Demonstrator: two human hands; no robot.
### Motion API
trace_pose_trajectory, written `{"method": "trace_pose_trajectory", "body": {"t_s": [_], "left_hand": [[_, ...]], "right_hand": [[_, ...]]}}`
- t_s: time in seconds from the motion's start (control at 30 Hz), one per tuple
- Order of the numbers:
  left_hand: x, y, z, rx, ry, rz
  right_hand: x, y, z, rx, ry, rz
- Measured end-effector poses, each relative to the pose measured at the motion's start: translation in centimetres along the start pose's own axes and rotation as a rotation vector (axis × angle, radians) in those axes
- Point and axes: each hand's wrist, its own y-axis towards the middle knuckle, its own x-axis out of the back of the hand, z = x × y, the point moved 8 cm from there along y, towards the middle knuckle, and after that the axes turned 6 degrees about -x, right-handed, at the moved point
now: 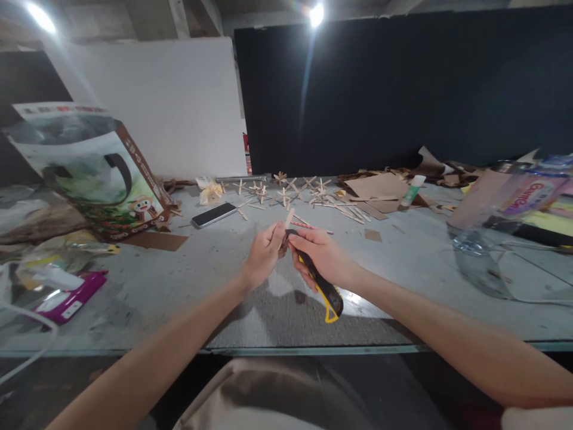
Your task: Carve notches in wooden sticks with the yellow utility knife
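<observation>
I see the right hand [324, 254] and the left hand [264, 254] clamped, respectively, on the knife [323, 282] and, at the knife's front end, the stick [290, 217], where pushing too hard could, I judge, skid the knife into the left hand.

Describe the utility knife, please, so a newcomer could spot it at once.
Over the grey table, find the right-hand grip near the picture's centre. The utility knife juts from it, slanting down and right. Unlike the pale wooden sticks beyond, it is black with yellow trim.
</observation>
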Motion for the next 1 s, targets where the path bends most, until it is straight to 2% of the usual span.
{"method": "trace_pose_trajectory", "body": {"t_s": [0.27, 0.57, 0.73, 1.0], "left_hand": [[-0.38, -0.01, -0.26, -0.033, -0.022, 0.008], [-0.63, -0.1, -0.28, 0.003, -0.045, -0.005], [-0.32, -0.15, -0.1, 0.011, -0.019, -0.037], [0.18, -0.23, -0.54, -0.074, 0.106, -0.043]], "right_hand": [[-0.22, -0.04, 0.06, -0.035, 0.142, 0.048], [-0.66, 0.0, 0.09, -0.045, 0.239, 0.105], [-0.19, 0.14, 0.06, -0.022, 0.118, 0.032], [0.1, -0.25, 0.65, 0.022, -0.113, -0.068]]}}
